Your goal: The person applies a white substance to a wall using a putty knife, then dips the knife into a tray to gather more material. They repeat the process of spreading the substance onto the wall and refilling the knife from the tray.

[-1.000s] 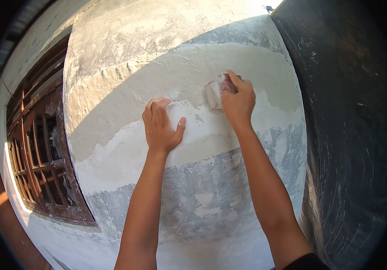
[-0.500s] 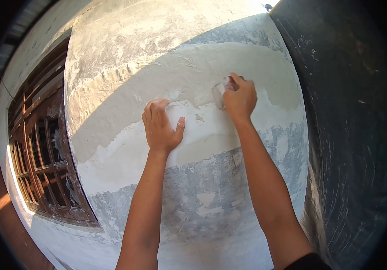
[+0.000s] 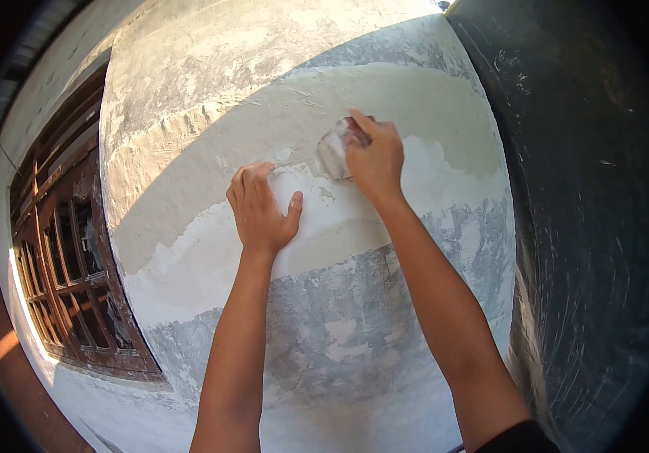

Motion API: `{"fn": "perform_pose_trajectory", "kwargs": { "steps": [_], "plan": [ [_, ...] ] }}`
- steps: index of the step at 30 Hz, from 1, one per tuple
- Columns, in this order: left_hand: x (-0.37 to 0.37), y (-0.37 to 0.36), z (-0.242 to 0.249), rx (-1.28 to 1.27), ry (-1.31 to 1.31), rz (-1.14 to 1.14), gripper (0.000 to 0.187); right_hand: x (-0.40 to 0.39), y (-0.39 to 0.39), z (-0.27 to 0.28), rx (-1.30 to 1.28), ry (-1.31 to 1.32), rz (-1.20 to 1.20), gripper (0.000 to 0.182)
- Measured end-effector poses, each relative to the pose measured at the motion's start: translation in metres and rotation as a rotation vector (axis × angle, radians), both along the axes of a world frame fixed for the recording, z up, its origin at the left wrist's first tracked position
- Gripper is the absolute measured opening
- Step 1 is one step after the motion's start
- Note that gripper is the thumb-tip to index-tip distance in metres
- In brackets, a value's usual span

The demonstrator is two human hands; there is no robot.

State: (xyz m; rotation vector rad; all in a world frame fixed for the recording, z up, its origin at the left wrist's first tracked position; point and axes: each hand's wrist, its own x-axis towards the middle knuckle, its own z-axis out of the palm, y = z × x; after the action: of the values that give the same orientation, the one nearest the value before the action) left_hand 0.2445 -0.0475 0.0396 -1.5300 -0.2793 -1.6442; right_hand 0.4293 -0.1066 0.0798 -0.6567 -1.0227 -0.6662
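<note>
My right hand is closed around a flat whitish piece with a dark reddish part, held against the wall; blur and the fingers hide its exact kind. Its pale face meets the band of light plaster, near the edge of a whiter strip. To its left, my left hand lies on the wall with fingers stretched up and slightly curled, the thumb apart, and nothing in it. A small bare patch shows in the white strip between the two hands.
A brown wooden window with bars stands at the left. A dark scratched sheet hangs along the right side. Rough grey wall lies below the plaster, and sunlight falls across the upper left.
My right hand has moved left along the wall with the whitish piece, closer to my left hand. The left hand stays on the wall; the whole view has shifted slightly.
</note>
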Motion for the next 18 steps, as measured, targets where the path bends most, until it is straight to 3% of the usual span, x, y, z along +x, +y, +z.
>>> {"fn": "perform_pose_trajectory", "kwargs": {
  "steps": [1, 3, 6, 7, 9, 10, 11, 13, 17, 18],
  "plan": [
    [0.000, 0.000, 0.000, 0.000, 0.002, -0.004, 0.056, -0.010, -0.002, -0.005, -0.097, -0.096, -0.053, 0.037],
    [-0.001, 0.000, 0.001, 0.006, -0.001, 0.004, 0.056, -0.007, -0.008, -0.005, -0.142, -0.016, -0.185, 0.038],
    [0.000, 0.002, 0.000, -0.003, -0.005, 0.003, 0.056, 0.022, -0.022, 0.008, -0.077, 0.250, -0.236, 0.039],
    [-0.001, 0.002, 0.001, -0.001, -0.007, 0.003, 0.056, 0.019, -0.020, 0.008, -0.075, 0.249, -0.236, 0.039],
    [0.000, 0.000, 0.000, 0.004, 0.007, -0.007, 0.056, 0.005, -0.011, 0.006, -0.036, -0.029, -0.049, 0.039],
    [0.001, -0.001, 0.000, 0.003, 0.005, -0.012, 0.056, -0.003, -0.008, 0.000, -0.087, -0.148, -0.146, 0.038],
    [0.000, -0.001, -0.001, -0.001, 0.002, -0.005, 0.055, 0.000, -0.009, 0.001, -0.089, -0.145, -0.149, 0.038],
    [0.000, -0.002, 0.000, 0.001, 0.000, 0.002, 0.055, 0.007, -0.014, 0.008, -0.170, 0.206, -0.300, 0.038],
    [-0.001, 0.000, 0.000, 0.007, 0.002, 0.000, 0.055, 0.009, -0.017, 0.011, -0.057, 0.204, -0.246, 0.040],
    [0.000, 0.000, 0.000, 0.015, 0.001, 0.003, 0.055, -0.001, -0.012, 0.008, -0.025, 0.068, -0.193, 0.040]
  ]
}}
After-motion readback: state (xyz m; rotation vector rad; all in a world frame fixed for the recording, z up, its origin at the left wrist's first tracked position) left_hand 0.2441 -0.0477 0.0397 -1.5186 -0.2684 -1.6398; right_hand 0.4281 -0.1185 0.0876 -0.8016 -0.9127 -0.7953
